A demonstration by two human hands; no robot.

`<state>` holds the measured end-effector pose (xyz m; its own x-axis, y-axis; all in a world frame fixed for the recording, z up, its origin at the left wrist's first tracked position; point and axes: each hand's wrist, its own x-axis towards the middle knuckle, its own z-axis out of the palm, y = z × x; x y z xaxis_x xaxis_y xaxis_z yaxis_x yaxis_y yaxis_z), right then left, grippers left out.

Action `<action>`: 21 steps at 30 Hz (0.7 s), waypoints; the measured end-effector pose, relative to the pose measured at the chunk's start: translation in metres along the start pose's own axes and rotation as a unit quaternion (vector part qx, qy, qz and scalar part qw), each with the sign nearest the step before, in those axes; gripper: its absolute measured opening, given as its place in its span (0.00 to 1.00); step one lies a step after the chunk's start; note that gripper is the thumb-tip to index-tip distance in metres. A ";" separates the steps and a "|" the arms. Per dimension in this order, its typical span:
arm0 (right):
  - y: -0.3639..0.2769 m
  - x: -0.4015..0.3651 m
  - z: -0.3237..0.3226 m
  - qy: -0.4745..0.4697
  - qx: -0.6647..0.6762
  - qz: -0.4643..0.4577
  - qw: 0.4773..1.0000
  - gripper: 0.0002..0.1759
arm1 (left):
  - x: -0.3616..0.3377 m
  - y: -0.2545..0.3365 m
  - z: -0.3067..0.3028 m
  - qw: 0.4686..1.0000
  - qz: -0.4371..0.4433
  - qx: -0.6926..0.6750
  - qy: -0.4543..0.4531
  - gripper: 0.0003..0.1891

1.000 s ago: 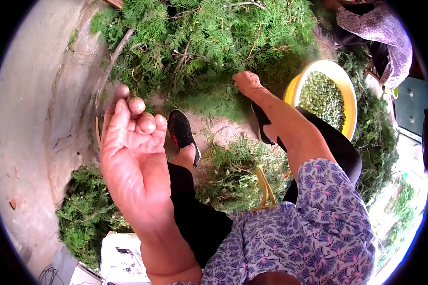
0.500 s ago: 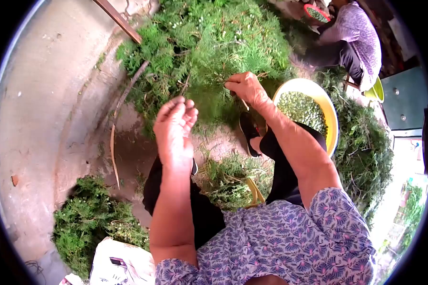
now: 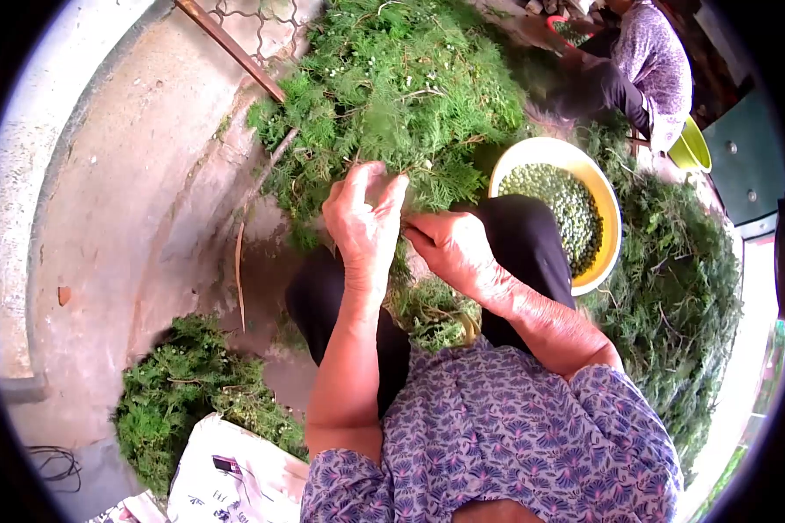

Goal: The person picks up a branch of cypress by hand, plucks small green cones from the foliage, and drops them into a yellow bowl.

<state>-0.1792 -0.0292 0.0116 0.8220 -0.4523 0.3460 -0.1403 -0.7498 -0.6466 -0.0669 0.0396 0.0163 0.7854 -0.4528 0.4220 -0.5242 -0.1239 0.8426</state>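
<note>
In the head view my right hand [image 3: 453, 248] is closed in a pinch on the stem end of a green evergreen sprig [image 3: 449, 185], its leafy part spreading upward and away from me. My left hand [image 3: 365, 222] is beside it on the left, thumb and forefinger apart close to the foliage; I make out nothing between them. Just beyond both hands rises a large heap of cut evergreen branches [image 3: 410, 78] dotted with small pale berries. To the right of my knee stands a yellow basin [image 3: 615, 227] holding many small green berries [image 3: 554, 196].
Another person [image 3: 650, 65] sits at the upper right by a yellow-green bucket [image 3: 691, 146]. More branches [image 3: 672, 279] lie along the right, and a smaller pile [image 3: 187, 383] at lower left. A white bag [image 3: 235, 475] bears a small dark device. A wooden bar [image 3: 231, 48] crosses the upper left.
My right hand has drawn back toward my lap with the sprig. My left hand has moved up and right, close beside it. The view has shifted slightly.
</note>
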 end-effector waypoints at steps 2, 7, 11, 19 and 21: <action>-0.005 -0.014 -0.008 -0.010 -0.020 -0.001 1.000 0.06 | -0.016 0.008 -0.001 0.996 -0.030 -0.073 -0.028 0.13; -0.020 -0.040 -0.031 0.010 0.054 -0.050 0.997 0.08 | -0.044 0.034 -0.015 0.963 -0.118 -0.238 -0.044 0.10; -0.009 -0.054 -0.060 -0.018 0.213 0.099 0.972 0.07 | -0.057 0.058 -0.034 0.920 -0.149 -0.360 -0.049 0.04; -0.018 -0.052 -0.053 0.127 0.428 0.039 0.894 0.07 | -0.081 0.076 -0.042 0.878 -0.250 -0.403 -0.070 0.03; -0.023 -0.050 -0.060 0.153 0.395 0.030 0.905 0.06 | -0.084 0.068 -0.038 0.874 -0.221 -0.429 -0.061 0.03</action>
<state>-0.2504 -0.0182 0.0501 0.6178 -0.6839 0.3880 0.3577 -0.1950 -0.9132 -0.1561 0.1024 0.0513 0.7809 -0.6246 -0.0022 0.3016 0.3740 0.8770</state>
